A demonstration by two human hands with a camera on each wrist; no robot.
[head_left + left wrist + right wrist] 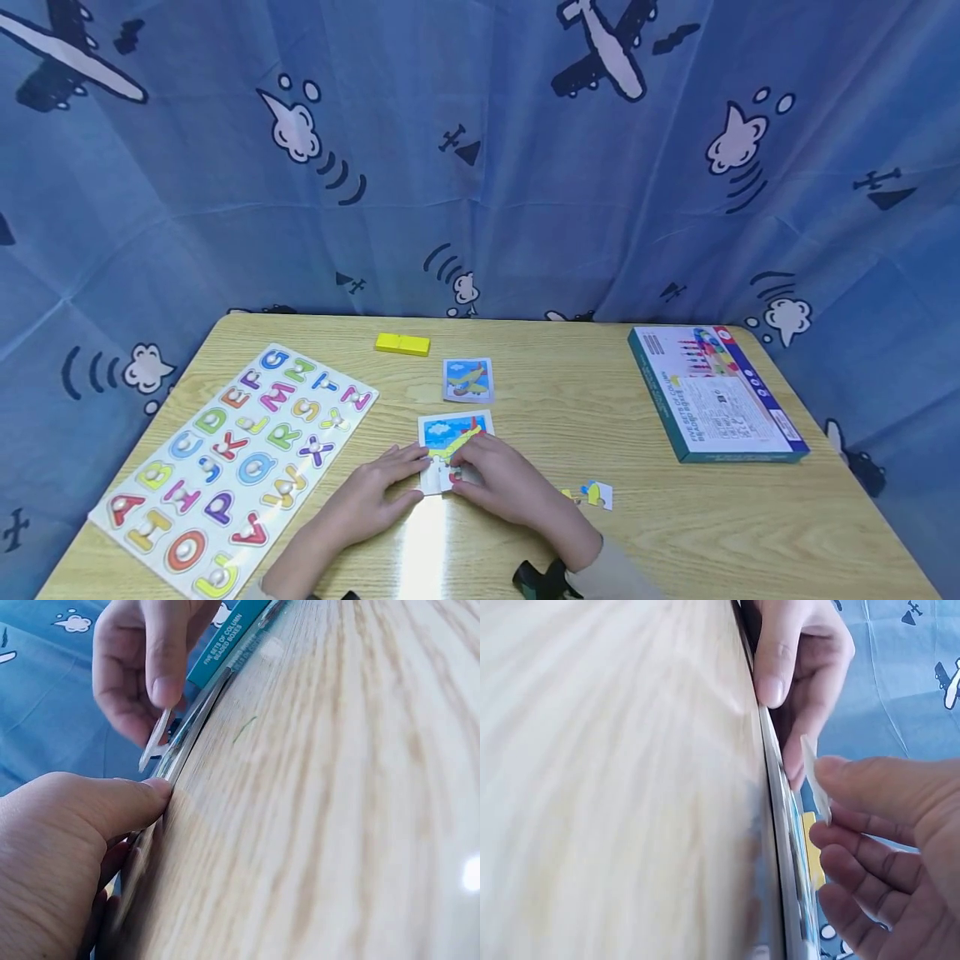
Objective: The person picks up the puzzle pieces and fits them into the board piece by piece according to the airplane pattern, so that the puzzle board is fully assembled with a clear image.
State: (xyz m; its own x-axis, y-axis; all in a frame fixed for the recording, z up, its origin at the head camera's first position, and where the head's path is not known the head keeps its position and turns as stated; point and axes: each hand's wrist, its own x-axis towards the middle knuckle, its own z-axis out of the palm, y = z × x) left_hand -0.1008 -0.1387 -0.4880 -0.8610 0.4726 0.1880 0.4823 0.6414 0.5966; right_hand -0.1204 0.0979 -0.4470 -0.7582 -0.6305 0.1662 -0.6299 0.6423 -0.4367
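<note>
A small jigsaw puzzle (447,429) in a white-edged tray shows a yellow and red airplane on blue sky, with bare white at its lower part. My left hand (372,493) rests at its left side, fingers touching the left edge and thumb at the near corner. Above the puzzle, my right hand (504,479) pinches a thin puzzle piece (817,780) between thumb and fingers, tilted on edge; its printed face is hidden. Loose puzzle pieces (597,494) lie right of my right hand. Behind the puzzle is a matching airplane picture card (468,380).
A white alphabet peg board (247,433) with colourful letters covers the left of the table (555,375). A yellow block (402,344) lies near the back edge. At the right is a flat green-sided game box (720,400). A blue airplane-print curtain (480,233) hangs behind.
</note>
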